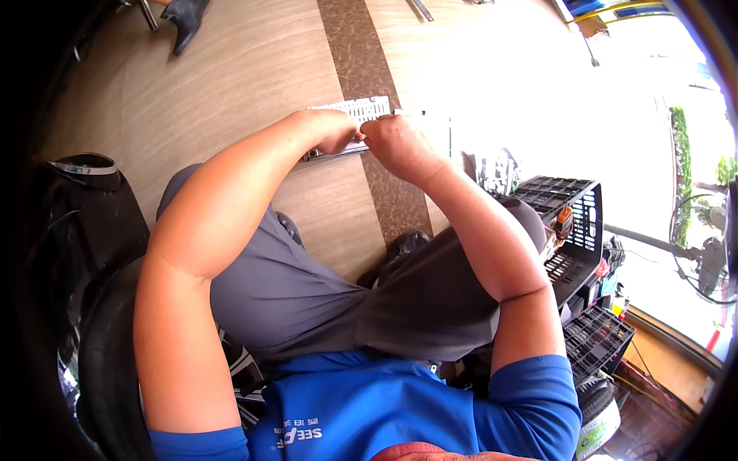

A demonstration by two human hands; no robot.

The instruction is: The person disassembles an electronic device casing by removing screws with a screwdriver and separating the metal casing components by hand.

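Note:
Beyond my knees, a flat silvery metal case [369, 107] with rows of slots along its far side lies under both hands. My left hand [337, 132] is closed over its near left part, with the fingers bent inward. Against it, my right hand [401, 144] is closed in a pinch above the case's right end. The fingertips of the two hands meet over the case. Whatever lies between them is too small or hidden to make out. A narrow pale edge of the case shows below the left fingers.
To my right stand black plastic crates [550, 196] with small items, one an orange device [564, 223]. A black motor scooter or similar black bodywork [108, 207] is at my left. Another person's boot [184, 23] rests on the wood-look floor [254, 61] at the far left.

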